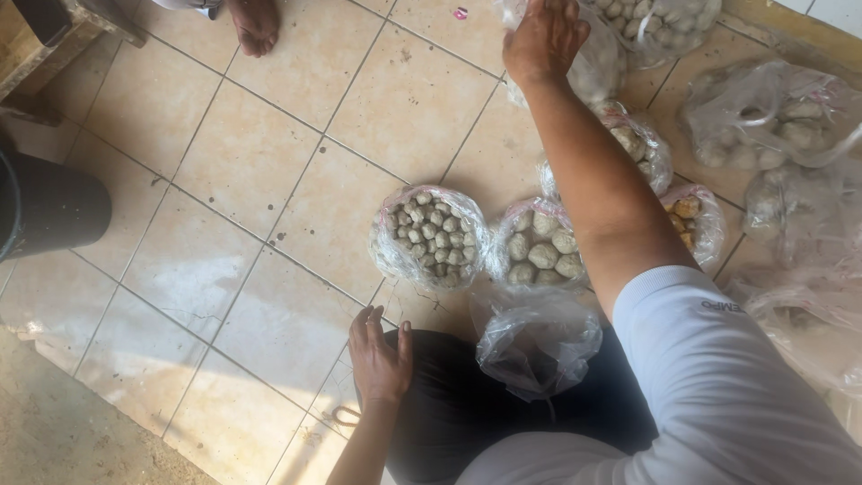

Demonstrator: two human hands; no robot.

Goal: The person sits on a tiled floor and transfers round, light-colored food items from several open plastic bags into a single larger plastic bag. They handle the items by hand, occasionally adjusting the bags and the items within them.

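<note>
My right hand [543, 38] reaches far forward and lies on top of a clear plastic bag [594, 70] of pale round balls; its fingers run off the frame's top edge, so its grip is hidden. My left hand [379, 359] rests with fingers apart on my knee in black trousers [458, 409] and holds nothing. A crumpled empty plastic bag [537, 346] lies on my lap. In front of me on the floor stand a bag of small balls [429, 235] and a bag of larger balls [541, 251], side by side.
More filled bags lie to the right [772, 117] and at the top [660, 22], one with brown pieces [690, 218]. Another person's bare foot [256, 22] is at the top left. A black bucket [45, 207] stands at the left, and a rubber band [344, 415] lies on the tiled floor [242, 162].
</note>
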